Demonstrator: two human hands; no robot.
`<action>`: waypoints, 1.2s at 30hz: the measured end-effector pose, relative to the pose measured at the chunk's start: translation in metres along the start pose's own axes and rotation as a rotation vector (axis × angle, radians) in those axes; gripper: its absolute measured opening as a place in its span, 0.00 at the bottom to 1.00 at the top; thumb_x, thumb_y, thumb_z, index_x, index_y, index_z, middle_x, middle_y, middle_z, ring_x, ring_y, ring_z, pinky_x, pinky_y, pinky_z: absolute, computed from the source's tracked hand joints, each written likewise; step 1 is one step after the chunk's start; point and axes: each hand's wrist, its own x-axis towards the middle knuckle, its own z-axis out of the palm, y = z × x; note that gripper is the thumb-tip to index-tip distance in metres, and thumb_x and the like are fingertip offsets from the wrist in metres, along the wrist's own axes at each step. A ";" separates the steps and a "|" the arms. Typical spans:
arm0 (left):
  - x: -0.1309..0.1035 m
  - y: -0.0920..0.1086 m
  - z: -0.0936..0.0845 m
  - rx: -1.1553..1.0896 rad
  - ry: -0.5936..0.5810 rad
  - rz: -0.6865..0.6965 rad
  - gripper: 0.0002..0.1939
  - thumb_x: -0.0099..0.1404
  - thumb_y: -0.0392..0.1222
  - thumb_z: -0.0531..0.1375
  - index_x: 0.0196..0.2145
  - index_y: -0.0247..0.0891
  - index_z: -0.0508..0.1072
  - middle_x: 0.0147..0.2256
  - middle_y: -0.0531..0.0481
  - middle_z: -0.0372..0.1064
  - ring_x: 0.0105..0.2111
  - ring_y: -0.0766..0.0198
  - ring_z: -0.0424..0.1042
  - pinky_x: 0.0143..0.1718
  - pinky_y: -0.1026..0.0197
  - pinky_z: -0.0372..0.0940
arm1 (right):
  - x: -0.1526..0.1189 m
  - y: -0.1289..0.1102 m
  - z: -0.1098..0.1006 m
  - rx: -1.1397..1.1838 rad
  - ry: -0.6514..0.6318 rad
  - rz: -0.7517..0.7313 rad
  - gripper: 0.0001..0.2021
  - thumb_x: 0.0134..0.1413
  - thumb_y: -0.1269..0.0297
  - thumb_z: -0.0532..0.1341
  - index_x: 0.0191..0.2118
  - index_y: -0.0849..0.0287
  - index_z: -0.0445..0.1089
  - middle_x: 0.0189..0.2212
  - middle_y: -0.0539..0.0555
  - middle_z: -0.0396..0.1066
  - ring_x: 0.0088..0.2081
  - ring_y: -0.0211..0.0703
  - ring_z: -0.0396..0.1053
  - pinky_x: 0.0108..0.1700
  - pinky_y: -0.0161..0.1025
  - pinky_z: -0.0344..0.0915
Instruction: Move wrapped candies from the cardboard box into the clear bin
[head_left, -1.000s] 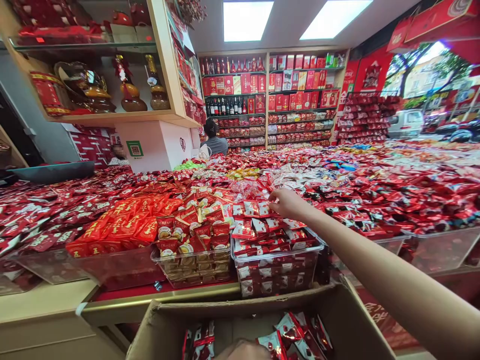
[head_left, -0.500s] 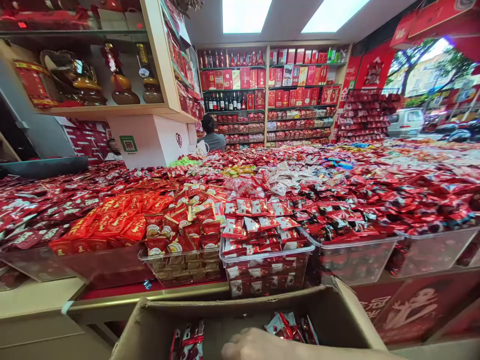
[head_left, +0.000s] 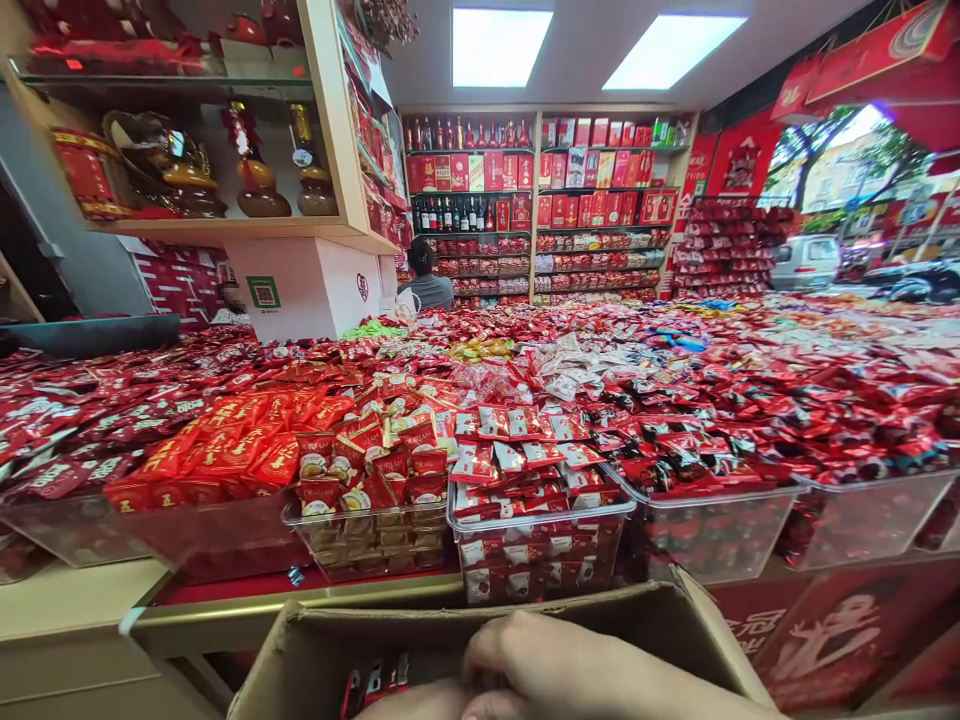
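An open cardboard box (head_left: 390, 618) stands at the bottom, in front of the candy tubs. Inside its left part lie several small red-and-white candy packets (head_left: 375, 685). My right hand (head_left: 525, 650) reaches in from the right, over the box, with its fingers curled; whatever they hold, if anything, is hidden. Low at the bottom edge, my left hand (head_left: 427, 702) shows only in part, close beside the right one, and its fingers are out of sight. Just beyond the box, a clear tub (head_left: 544, 522) is heaped with similar red-and-white packets (head_left: 517, 455).
Left of that tub are durian packets (head_left: 367, 465) and orange-red packets (head_left: 217, 450). Another clear tub (head_left: 720, 520) of dark red packets stands to the right. A shelf cabinet (head_left: 247, 232) overhangs at left. A person (head_left: 431, 280) is near the back shelves.
My right hand has risen and its forearm now covers the box's right side, hiding the packets seen there. My left hand has come into view. The camera view has tilted up slightly.
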 end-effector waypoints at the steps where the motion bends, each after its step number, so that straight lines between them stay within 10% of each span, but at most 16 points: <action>1: -0.001 0.001 -0.007 0.009 -0.011 -0.006 0.09 0.63 0.44 0.57 0.35 0.37 0.72 0.34 0.51 0.70 0.31 0.63 0.70 0.31 0.61 0.66 | -0.005 -0.004 -0.010 0.110 0.018 0.029 0.21 0.52 0.49 0.56 0.46 0.57 0.69 0.36 0.56 0.75 0.34 0.44 0.72 0.28 0.33 0.61; 5: -0.010 0.014 -0.036 -0.024 0.038 -0.097 0.14 0.62 0.43 0.56 0.21 0.36 0.74 0.20 0.55 0.64 0.22 0.68 0.62 0.24 0.68 0.59 | -0.021 -0.017 -0.035 0.404 0.140 0.120 0.31 0.41 0.51 0.65 0.54 0.52 0.63 0.43 0.56 0.72 0.40 0.48 0.70 0.38 0.36 0.64; 10: -0.016 0.017 -0.052 -0.477 0.378 -0.096 0.18 0.64 0.51 0.52 0.36 0.34 0.74 0.24 0.53 0.66 0.23 0.69 0.63 0.24 0.69 0.60 | -0.018 -0.014 -0.032 0.692 0.409 0.154 0.21 0.46 0.58 0.64 0.48 0.52 0.63 0.36 0.51 0.72 0.33 0.40 0.67 0.34 0.34 0.63; 19: -0.015 0.012 -0.046 -0.313 0.536 -0.018 0.10 0.62 0.46 0.58 0.36 0.38 0.75 0.30 0.52 0.72 0.33 0.64 0.67 0.36 0.66 0.63 | -0.008 -0.015 -0.030 0.706 0.490 0.157 0.11 0.50 0.57 0.60 0.36 0.58 0.65 0.26 0.46 0.63 0.28 0.35 0.57 0.30 0.31 0.56; 36: -0.009 0.023 -0.039 -0.703 0.618 -0.035 0.16 0.59 0.51 0.60 0.39 0.35 0.73 0.28 0.52 0.73 0.19 0.72 0.68 0.20 0.72 0.57 | 0.000 -0.019 -0.026 1.249 0.661 0.214 0.19 0.41 0.49 0.65 0.26 0.60 0.62 0.19 0.46 0.64 0.20 0.30 0.58 0.22 0.30 0.57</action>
